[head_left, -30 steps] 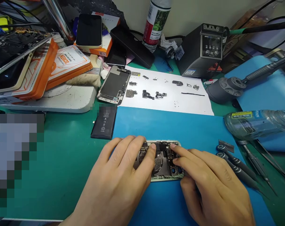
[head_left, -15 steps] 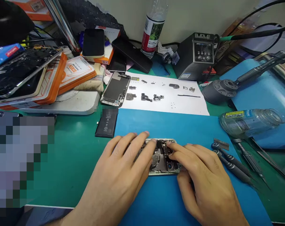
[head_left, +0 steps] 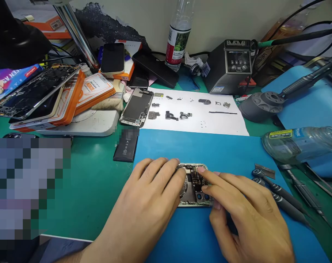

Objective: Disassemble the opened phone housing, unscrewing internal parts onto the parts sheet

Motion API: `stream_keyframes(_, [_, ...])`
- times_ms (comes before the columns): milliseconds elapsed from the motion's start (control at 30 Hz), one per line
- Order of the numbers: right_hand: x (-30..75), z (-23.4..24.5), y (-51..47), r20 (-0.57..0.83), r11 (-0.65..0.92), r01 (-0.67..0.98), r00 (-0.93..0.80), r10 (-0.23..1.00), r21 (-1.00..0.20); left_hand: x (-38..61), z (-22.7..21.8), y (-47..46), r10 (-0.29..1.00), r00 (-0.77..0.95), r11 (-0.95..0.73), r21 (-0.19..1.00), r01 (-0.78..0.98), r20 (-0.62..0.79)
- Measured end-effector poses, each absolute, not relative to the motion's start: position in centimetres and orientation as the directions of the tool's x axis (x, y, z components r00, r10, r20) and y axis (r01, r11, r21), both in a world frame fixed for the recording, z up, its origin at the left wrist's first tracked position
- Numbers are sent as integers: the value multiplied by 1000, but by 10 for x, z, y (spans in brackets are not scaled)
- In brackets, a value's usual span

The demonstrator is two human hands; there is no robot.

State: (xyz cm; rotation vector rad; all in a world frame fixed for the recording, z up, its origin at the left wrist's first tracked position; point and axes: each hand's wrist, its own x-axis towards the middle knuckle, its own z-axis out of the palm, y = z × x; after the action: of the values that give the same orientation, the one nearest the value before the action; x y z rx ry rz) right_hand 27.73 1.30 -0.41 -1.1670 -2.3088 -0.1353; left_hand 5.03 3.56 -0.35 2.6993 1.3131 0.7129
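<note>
An opened phone body [head_left: 194, 186] lies on a blue mat [head_left: 204, 149], its inner parts exposed. My left hand [head_left: 152, 197] rests flat over the phone's left part, fingers stretched out across it. My right hand [head_left: 245, 208] lies on the phone's right end, index fingertip pressing on the parts near the top edge, other fingers loosely curled. Neither hand shows a tool in it.
A black battery [head_left: 125, 145] lies left of the mat. White paper [head_left: 198, 115] carries several small parts, with a screen panel [head_left: 136, 106] beside it. Screwdrivers [head_left: 278, 193] and tweezers [head_left: 302, 188] lie right. A clear bottle [head_left: 300, 142], soldering station [head_left: 231, 64] and stacked orange cases [head_left: 58, 95] stand around.
My left hand's fingers have slid further right over the phone, covering more of it. My right index finger stays on the parts. The view shifted slightly.
</note>
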Motion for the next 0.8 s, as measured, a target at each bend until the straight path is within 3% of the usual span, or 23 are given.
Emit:
stream_keyframes(267, [276, -5, 18, 442, 639, 754, -525, 727, -153, 50, -9, 37, 756, 518, -631, 238, 738, 399])
stream_keyframes(600, [280, -7, 15, 400, 602, 755, -484, 778, -259, 49, -9, 38, 755, 523, -627, 202, 752, 396])
stream_keyframes(800, [283, -7, 12, 397, 600, 762, -486, 779, -243, 47, -5, 37, 759, 534, -626, 193, 755, 372])
